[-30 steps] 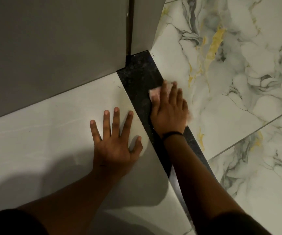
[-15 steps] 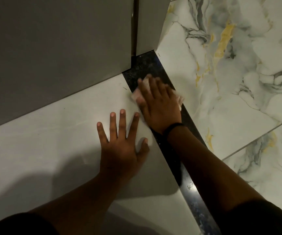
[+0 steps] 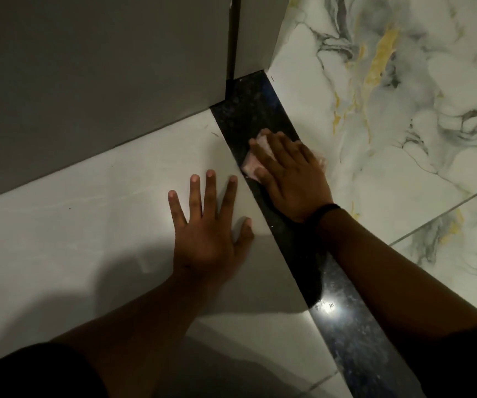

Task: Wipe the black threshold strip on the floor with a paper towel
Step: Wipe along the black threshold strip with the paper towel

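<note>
1. Strip (image 3: 263,110): in the head view, the black strip ran along the floor from the base of the grey door frame (image 3: 256,33) towards the camera, between a plain white tile (image 3: 88,211) on the left and a marbled tile (image 3: 403,110) on the right.
2. Right hand (image 3: 291,179) lay flat across the strip, fingers spread, pressing a pinkish paper towel (image 3: 253,165) onto it; the grip was a palm-down press on the towel, not a clench. A black band (image 3: 327,209) circled that wrist.
3. Left hand (image 3: 208,225) rested open on the white tile just beside the strip, holding nothing, seemingly bracing the body.
4. Doing the step well seemed to call for even palm pressure and strokes along the strip's length, with the towel kept bunched under the fingers so it would not slip out.
5. Edges: the towel overhung both sides of the strip slightly, touching the marbled tile.
6. Room: a short stretch of strip remained between the towel and the frame, where the corner looked tight; towards the camera the strip ran open, crossed only by the right forearm, with a bright glare spot on it.
</note>
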